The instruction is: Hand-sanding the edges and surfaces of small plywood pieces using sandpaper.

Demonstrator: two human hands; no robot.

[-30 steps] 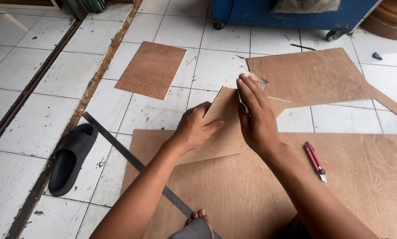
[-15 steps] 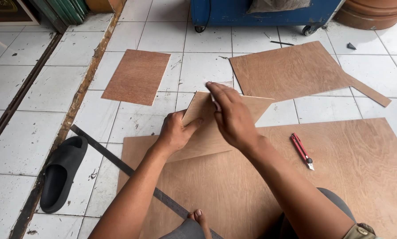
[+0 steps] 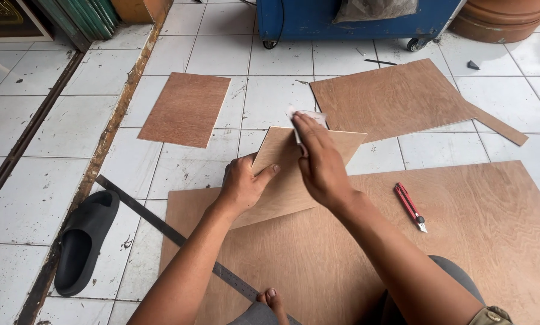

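1. White floor tiles (image 3: pixel 71 120) carry a large plywood sheet (image 3: pixel 462 241) spread out in front of the person.
2. On that sheet, a smaller plywood piece (image 3: pixel 282 180) is propped up at a tilt, its far edge raised over the tiles.
3. The left hand (image 3: pixel 243 183) grips the piece's left edge, thumb on its face and fingers curled behind.
4. The right hand (image 3: pixel 318 162) lies nearly flat, pressing a scrap of sandpaper (image 3: pixel 309 115) against the piece's top edge.
5. A red utility knife (image 3: pixel 409 206) rests on the large sheet, to the right of the forearm.
6. A metal ruler (image 3: pixel 161 225) and a black sandal (image 3: pixel 86 241) lie to the left.
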